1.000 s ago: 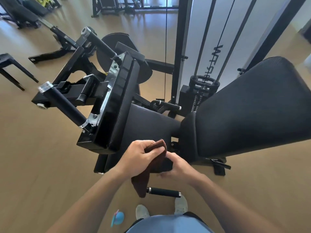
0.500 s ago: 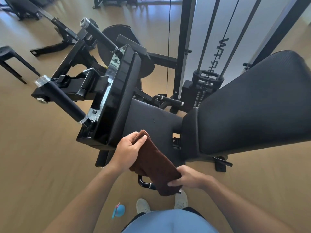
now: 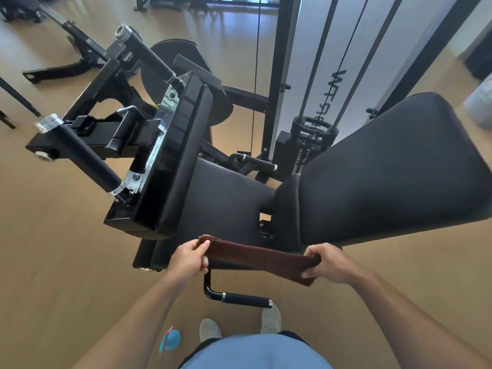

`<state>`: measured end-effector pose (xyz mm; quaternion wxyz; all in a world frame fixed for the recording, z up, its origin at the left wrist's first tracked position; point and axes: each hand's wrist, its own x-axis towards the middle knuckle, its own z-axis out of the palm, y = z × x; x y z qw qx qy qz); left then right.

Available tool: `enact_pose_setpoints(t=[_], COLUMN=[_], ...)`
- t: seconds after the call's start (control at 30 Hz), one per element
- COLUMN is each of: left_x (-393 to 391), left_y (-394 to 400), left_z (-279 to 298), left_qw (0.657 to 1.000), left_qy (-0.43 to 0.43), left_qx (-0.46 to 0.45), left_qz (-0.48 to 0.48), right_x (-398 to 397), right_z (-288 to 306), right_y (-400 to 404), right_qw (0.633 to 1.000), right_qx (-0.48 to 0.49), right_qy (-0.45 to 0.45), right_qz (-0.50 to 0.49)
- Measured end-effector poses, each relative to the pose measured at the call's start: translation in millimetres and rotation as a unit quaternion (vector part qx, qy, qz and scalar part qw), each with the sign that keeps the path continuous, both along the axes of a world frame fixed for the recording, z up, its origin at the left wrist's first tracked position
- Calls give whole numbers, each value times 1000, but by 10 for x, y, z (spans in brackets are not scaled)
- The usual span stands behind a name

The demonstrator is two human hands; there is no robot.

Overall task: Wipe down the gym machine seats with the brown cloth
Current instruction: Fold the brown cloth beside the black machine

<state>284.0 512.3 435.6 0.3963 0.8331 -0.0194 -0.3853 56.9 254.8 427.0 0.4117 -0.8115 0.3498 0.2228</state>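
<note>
- Cloth: the brown cloth is stretched as a folded band between both hands, just over the near edge of the seat; it looks soft, light and limp, likely to sag or bunch unless kept taut or pressed flat under a palm.
- The left hand is closed on the cloth's left end, and the right hand pinches the right end; gripping both ends suits a flat, spread pass.
- Below the cloth, a side handle juts out near the person's shoes.
- A blue object lies on the floor near left.
- Farther on, the chest pad overhangs the seat's left side and the backrest crowds its right, so reach is probably narrow.
- The cable frame stands beyond.
</note>
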Motion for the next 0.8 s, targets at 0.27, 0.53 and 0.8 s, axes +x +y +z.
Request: enact_pose_setpoints(t=[0.27, 0.53, 0.8], left_x=[-2, -77, -284], left_y=[-46, -260, -497], left_z=[-71, 144, 327], left_qw=[983, 990, 975], left_qy=[31, -114, -14], left_qx=[-12, -62, -179], left_qz=[183, 52, -131], right_x=[112, 423, 760], right_z=[245, 546, 821], right_y=[332, 577, 599], right_qw=[994, 919, 951], right_qx=[-26, -132, -10], right_qy=[-73, -177, -289], right_qz=[72, 325, 112])
